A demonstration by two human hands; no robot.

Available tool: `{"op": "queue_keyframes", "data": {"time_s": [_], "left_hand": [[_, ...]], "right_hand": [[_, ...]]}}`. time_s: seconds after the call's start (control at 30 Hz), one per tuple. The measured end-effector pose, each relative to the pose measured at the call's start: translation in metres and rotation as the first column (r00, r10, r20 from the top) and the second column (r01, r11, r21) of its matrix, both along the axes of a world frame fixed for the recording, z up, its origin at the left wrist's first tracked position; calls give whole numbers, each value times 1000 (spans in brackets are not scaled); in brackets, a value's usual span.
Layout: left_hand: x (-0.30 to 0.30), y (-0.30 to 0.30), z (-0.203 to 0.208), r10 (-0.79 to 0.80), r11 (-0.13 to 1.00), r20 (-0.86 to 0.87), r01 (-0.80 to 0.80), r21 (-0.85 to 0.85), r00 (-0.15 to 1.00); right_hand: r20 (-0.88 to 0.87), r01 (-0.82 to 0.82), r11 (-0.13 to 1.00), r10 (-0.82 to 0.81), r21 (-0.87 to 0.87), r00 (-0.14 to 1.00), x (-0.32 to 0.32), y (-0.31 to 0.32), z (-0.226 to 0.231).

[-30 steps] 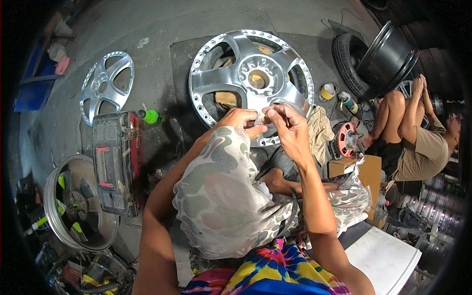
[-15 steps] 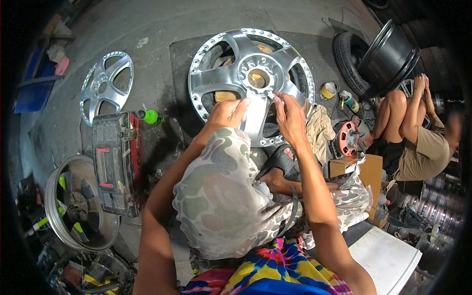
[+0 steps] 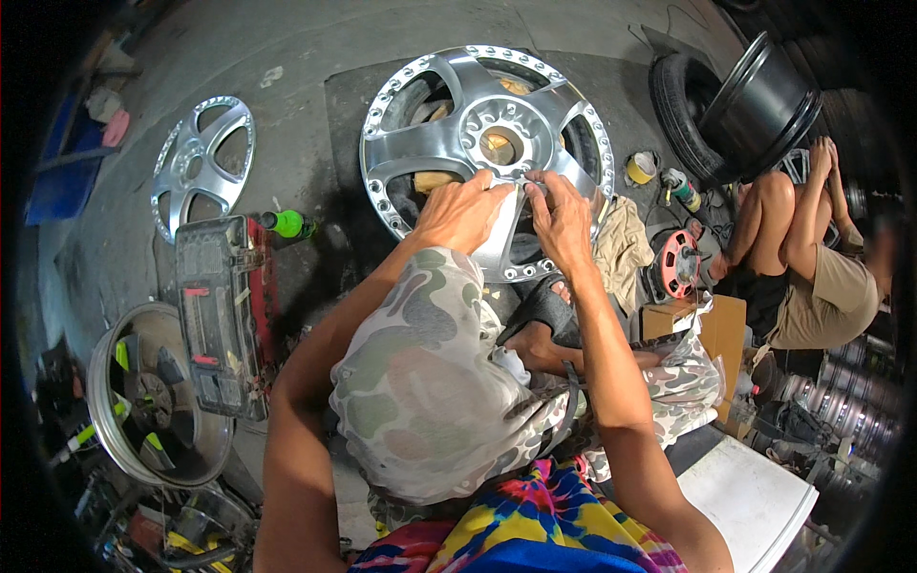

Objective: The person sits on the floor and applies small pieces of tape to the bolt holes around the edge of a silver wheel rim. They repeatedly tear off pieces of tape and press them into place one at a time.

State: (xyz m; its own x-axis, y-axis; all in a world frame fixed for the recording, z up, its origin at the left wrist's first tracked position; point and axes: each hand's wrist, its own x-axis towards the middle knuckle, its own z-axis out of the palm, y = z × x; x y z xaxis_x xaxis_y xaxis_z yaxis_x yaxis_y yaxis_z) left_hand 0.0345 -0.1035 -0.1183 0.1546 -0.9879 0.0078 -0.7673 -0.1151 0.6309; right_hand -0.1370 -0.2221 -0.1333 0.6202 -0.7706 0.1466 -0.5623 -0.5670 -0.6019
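Observation:
A large silver five-spoke wheel face lies in front of me, its outer rim ringed with bolt holes. My left hand rests on the lower spoke by the hub, fingers bent together and pointing toward the right hand. My right hand meets it over the same spoke, thumb and fingers pinched at the hub's lower edge. A small pale piece shows between the fingertips; its kind is too small to tell. What lies under the left fingertips is hidden.
At left are a smaller wheel face, a black-and-red toolbox, a green bottle and a wheel barrel. To the right lie a beige cloth, a tire and a cardboard box. A seated person is nearby.
My left hand has moved right and up along the spoke, its fingers now reaching nearly to the right hand's. The right fingers have closed in over the small pale piece.

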Motion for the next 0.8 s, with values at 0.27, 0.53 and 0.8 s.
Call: {"op": "queue_keyframes", "data": {"time_s": [0.27,0.53,0.8], "left_hand": [[-1,-10,-9,-77,997,122,77,5,990],[-4,-14,-13,-75,997,176,79,-19,982],[17,3,3,101,981,32,-94,-172,994]], "right_hand": [[31,37,999,-36,-31,999,0,1,-1],[23,82,984,-86,160,996,0,2,2],[122,129,963,-161,238,979,13,13,36]]}}
